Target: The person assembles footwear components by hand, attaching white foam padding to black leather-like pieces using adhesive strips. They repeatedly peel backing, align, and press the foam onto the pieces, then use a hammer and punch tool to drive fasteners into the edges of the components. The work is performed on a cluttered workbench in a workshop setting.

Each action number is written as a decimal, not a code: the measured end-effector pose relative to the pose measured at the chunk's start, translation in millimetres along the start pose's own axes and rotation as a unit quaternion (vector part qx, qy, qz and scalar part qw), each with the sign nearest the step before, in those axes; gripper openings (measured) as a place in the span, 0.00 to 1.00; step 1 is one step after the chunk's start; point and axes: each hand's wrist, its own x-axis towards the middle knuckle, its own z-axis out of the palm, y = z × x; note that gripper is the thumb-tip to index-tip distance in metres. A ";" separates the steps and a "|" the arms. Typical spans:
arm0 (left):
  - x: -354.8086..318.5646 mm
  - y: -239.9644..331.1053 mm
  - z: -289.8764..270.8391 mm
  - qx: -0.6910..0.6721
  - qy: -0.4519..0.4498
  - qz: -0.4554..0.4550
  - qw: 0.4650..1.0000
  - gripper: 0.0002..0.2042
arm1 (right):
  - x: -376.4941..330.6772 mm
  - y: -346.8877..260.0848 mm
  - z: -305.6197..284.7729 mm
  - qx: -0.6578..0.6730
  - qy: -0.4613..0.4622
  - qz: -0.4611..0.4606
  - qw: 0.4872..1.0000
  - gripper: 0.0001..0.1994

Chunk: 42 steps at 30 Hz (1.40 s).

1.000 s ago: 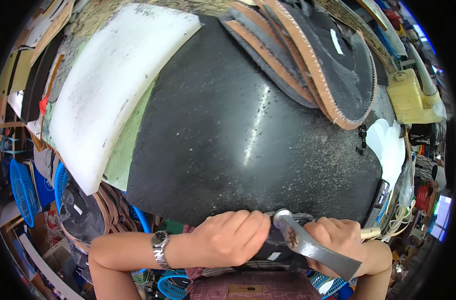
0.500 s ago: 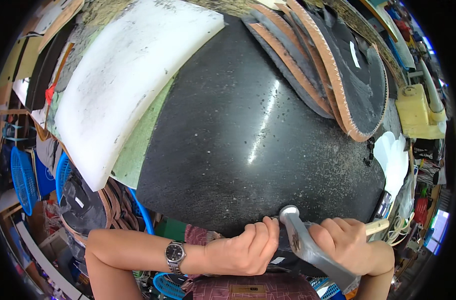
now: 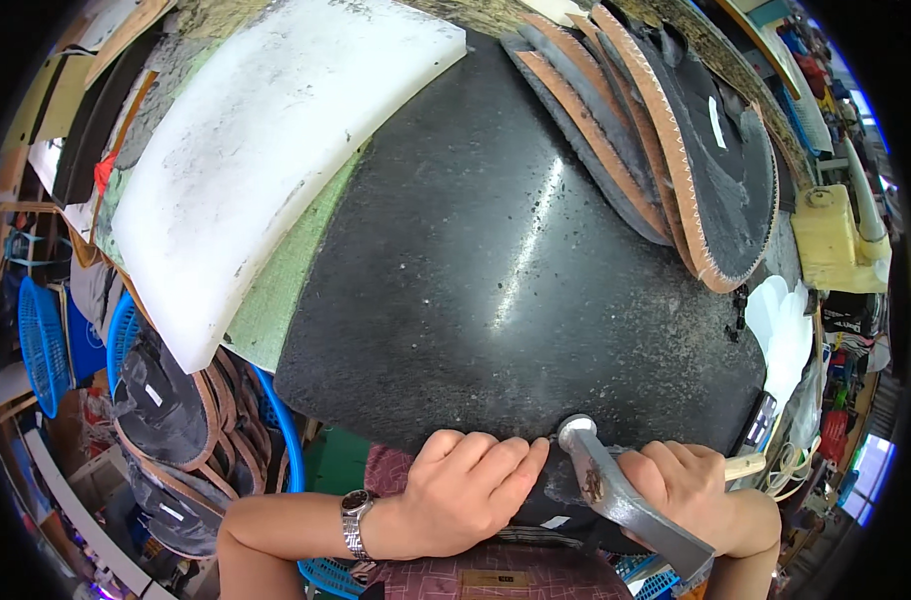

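Note:
My right hand is wrapped round a hammer with a worn steel head and a pale wooden handle. The hammer's round face is at the near edge of a black board, right beside the fingertips of my left hand. That left hand is closed, its fingers bent and pressed together; whatever they pinch is hidden. Below and between both hands lies a black piece with a small white label, partly covered by the hands and hammer.
A thick white slab sits left of the board on a green surface. Black pieces with brown, white-stitched rims lie at far right; similar ones fill a blue basket at left. White gloves and a yellow block are at right.
My left hand has turned, its knuckles lifting and its fingers reaching flatter toward the hammer face. The left forearm has shifted right. The hammer stays almost in place.

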 end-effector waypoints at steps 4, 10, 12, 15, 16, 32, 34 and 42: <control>-2.6 1.4 2.6 0.027 -0.006 0.058 0.998 0.10 | 1.2 1.0 -0.8 -0.005 -0.009 -0.006 1.000 0.15; -1.3 0.8 2.0 0.072 -0.027 0.126 0.989 0.11 | 8.1 5.6 -9.9 0.004 0.000 -0.027 1.000 0.14; -0.1 -0.1 0.8 0.076 -0.038 0.138 0.987 0.11 | 8.0 5.7 -10.9 -0.007 -0.008 -0.040 0.999 0.14; 0.7 -0.6 0.4 0.091 -0.051 0.159 0.982 0.13 | 8.9 3.6 -11.2 -0.047 -0.036 -0.072 0.996 0.14; -0.4 -0.1 0.8 0.099 -0.054 0.160 0.981 0.13 | 12.3 5.0 -13.8 -0.046 -0.016 -0.075 0.996 0.14; -4.4 9.1 -2.7 0.184 -0.098 0.186 0.960 0.15 | 20.4 7.1 -21.7 -0.061 -0.033 -0.108 0.992 0.13; -2.6 12.3 -8.4 0.125 -0.103 0.167 0.972 0.15 | 16.0 2.3 -16.2 -0.060 -0.054 -0.106 0.991 0.11; -13.9 25.5 -10.9 0.058 -0.127 0.171 0.975 0.14 | 25.5 -2.2 -8.6 -0.075 0.069 -0.141 0.985 0.11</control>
